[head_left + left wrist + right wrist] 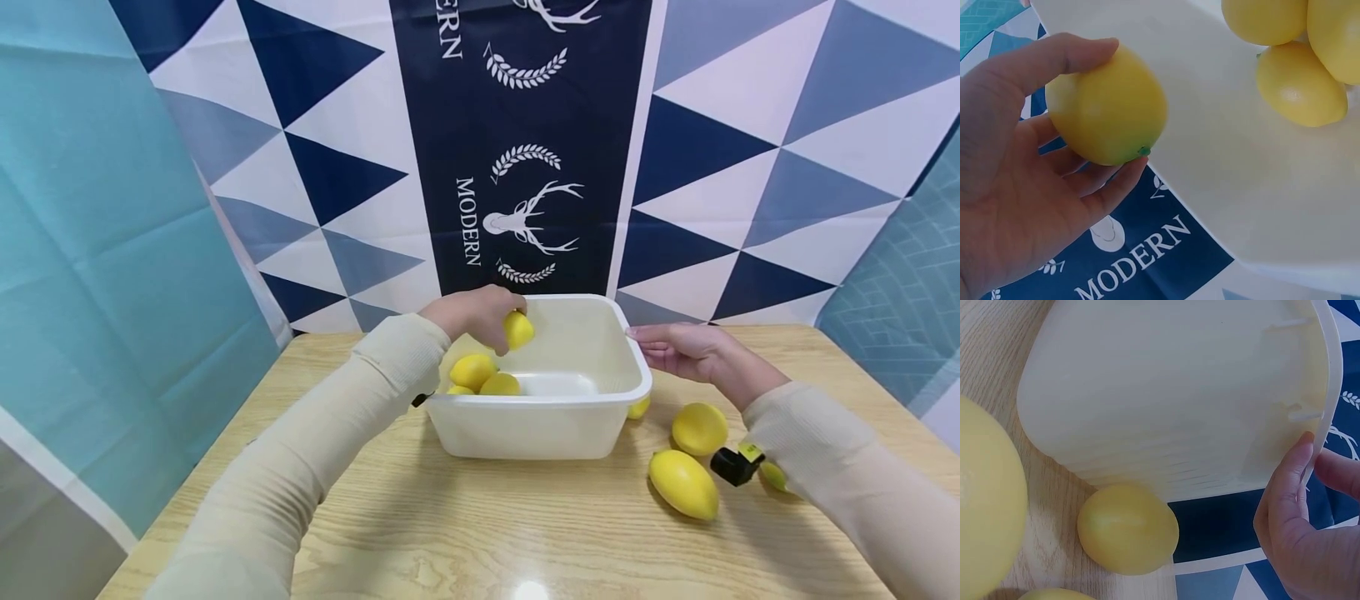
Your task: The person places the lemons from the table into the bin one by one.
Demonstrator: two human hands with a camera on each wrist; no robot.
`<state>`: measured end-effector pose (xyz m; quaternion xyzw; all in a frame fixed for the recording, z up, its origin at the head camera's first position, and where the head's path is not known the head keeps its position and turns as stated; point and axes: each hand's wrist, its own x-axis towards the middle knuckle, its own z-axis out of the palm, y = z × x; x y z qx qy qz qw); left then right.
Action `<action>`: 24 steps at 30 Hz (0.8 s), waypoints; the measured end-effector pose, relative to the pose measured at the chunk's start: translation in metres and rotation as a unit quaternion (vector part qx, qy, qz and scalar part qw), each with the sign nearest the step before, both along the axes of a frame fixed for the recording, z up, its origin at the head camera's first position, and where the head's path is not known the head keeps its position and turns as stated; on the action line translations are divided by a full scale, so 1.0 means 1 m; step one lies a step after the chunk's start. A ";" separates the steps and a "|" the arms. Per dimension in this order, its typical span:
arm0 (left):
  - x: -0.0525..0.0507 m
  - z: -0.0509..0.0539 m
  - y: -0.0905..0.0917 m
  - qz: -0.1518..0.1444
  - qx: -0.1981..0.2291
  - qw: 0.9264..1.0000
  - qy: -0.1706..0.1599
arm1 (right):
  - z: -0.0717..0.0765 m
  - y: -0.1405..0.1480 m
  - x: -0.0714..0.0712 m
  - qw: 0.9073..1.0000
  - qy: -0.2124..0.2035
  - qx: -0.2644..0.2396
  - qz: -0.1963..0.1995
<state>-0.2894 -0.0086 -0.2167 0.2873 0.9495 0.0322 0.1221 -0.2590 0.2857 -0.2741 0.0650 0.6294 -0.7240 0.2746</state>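
My left hand (480,315) grips a yellow lemon (519,331) above the left part of a white plastic basin (525,433). In the left wrist view the thumb lies on one side of that lemon (1110,109) and the fingertips on the other, near its green stem end. Several lemons (473,371) lie together inside the basin at its left end. At the basin's right side, my right hand (693,352) pinches the rim. The right wrist view shows its thumb and fingers on either side of the rim (1335,369).
On the wooden table (375,533), right of the basin, lie several more lemons (683,484), one close against the basin wall (1127,528). My right sleeve partly covers another lemon (774,477). A patterned cloth (525,150) hangs directly behind the table.
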 end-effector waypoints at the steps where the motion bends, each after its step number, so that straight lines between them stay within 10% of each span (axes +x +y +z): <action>1: 0.000 0.000 0.000 0.002 0.000 1.000 -0.001 | 0.000 0.000 0.000 1.000 0.000 -0.002 0.000; 24: 0.017 0.002 -0.070 0.043 0.002 0.999 0.009 | 0.000 0.000 0.004 1.000 0.004 -0.009 0.005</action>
